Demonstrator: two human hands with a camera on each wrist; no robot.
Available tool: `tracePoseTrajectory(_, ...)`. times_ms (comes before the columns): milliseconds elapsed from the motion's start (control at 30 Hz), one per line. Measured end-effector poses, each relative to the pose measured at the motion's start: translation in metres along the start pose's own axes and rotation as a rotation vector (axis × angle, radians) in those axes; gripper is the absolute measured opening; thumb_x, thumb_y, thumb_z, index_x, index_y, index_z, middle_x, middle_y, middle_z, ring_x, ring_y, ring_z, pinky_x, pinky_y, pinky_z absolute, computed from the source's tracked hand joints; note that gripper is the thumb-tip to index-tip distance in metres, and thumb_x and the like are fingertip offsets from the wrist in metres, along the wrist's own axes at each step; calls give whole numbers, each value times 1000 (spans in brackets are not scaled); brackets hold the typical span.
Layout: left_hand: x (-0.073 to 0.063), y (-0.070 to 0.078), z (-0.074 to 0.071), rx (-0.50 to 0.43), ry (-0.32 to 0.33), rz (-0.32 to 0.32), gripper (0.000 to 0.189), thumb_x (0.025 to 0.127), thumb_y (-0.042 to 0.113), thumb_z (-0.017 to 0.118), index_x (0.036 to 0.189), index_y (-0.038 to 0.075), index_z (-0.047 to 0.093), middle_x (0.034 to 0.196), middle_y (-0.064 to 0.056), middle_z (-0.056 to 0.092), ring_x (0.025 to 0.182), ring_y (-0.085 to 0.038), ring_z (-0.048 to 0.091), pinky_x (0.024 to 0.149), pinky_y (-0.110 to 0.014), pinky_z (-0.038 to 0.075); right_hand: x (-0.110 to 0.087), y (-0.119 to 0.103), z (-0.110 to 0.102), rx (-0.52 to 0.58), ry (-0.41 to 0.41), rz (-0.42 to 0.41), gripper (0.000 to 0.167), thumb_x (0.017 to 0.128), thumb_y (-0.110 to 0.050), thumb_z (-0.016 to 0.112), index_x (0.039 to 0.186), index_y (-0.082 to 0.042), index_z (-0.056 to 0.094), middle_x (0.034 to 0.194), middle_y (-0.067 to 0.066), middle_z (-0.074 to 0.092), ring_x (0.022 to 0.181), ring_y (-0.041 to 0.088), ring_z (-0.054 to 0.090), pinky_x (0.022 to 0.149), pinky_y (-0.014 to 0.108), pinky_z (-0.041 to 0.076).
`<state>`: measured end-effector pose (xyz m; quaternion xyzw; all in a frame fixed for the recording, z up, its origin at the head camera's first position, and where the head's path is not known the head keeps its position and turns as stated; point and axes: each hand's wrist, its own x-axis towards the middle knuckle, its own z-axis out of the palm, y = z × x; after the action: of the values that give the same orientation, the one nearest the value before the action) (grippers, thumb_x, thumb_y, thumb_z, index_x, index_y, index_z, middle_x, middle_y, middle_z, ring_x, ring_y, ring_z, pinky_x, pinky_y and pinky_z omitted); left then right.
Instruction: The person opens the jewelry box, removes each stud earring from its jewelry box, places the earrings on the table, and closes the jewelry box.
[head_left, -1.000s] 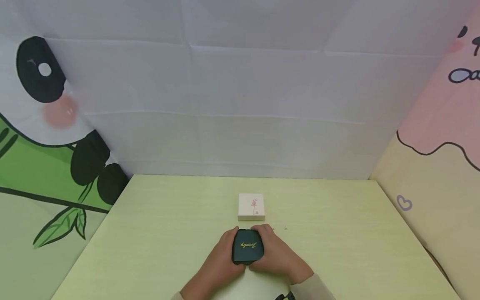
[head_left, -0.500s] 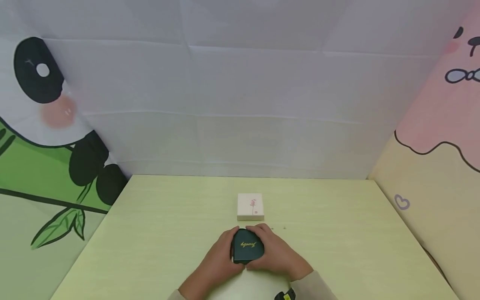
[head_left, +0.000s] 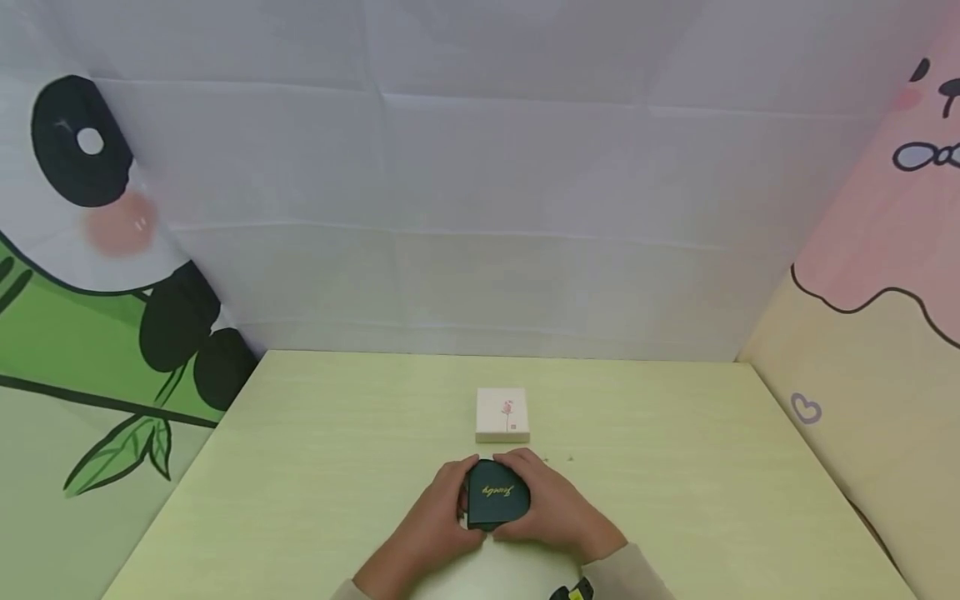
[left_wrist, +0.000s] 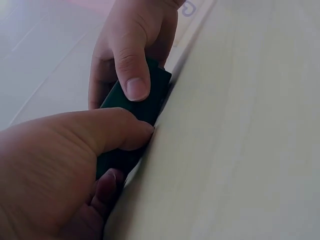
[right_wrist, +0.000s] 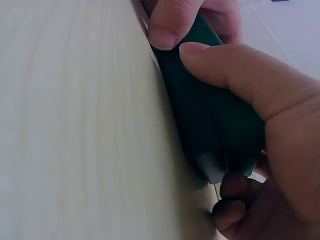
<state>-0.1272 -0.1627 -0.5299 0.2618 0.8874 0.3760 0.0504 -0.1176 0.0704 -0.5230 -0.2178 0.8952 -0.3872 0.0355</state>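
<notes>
A dark green jewelry box (head_left: 497,500), with gold "Jewelry" lettering that reads upside down in the head view, sits low over the table between both hands. My left hand (head_left: 438,518) grips its left side, thumb along the near edge and fingers around the far side. Opposite, my right hand (head_left: 558,510) holds the right side in the same way, its index finger over the far corner. The wrist views show both thumbs pressed on the near face of the green box (right_wrist: 200,100), almost meeting, with a thin seam along it.
Just beyond the hands lies a small white box (head_left: 501,413) with a pink flower print. Tiny dark specks mark the pale wooden table (head_left: 675,467) right of it. A white cloth (head_left: 480,208) hangs behind; printed panels flank the sides.
The jewelry box has turned slightly in the grip, and its right side looks more rounded now. My right fingers have slid a little left over its far edge. The white box stays put.
</notes>
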Motion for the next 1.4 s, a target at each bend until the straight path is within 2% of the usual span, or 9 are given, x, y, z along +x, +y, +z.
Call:
tracePoseTrajectory(133,-1,0,1,-5,8,4,98,74,18,87,156,3,36,137,-9,49,90,-8,53,78,-26,50,1,-1,1,-38,4,-21,100,73,-56,89,155,-20,47,144,-11,48,120,11,54,100,38,48)
tracePoseTrajectory(367,-1,-2,3,5,24,26,98,75,19,87,156,1,36,138,-9,48,89,-7,52,78,-25,50,1,-1,2,-88,17,-38,93,76,-62,85,153,-23,51,143,-11,47,117,13,56,98,38,49)
tracePoseTrajectory(733,-1,-3,4,-5,35,60,95,76,16,87,155,0,37,134,-8,49,88,-6,51,75,-24,50,0,3,1,-84,26,-56,92,77,-63,83,153,-21,51,143,-10,48,117,14,56,98,39,49)
tracePoseTrajectory(1400,0,1,2,42,23,28,98,76,18,86,157,1,34,142,-13,49,103,-16,52,87,-33,48,0,1,1,-41,47,-46,90,76,-62,84,152,-23,53,142,-12,48,115,13,56,96,38,49)
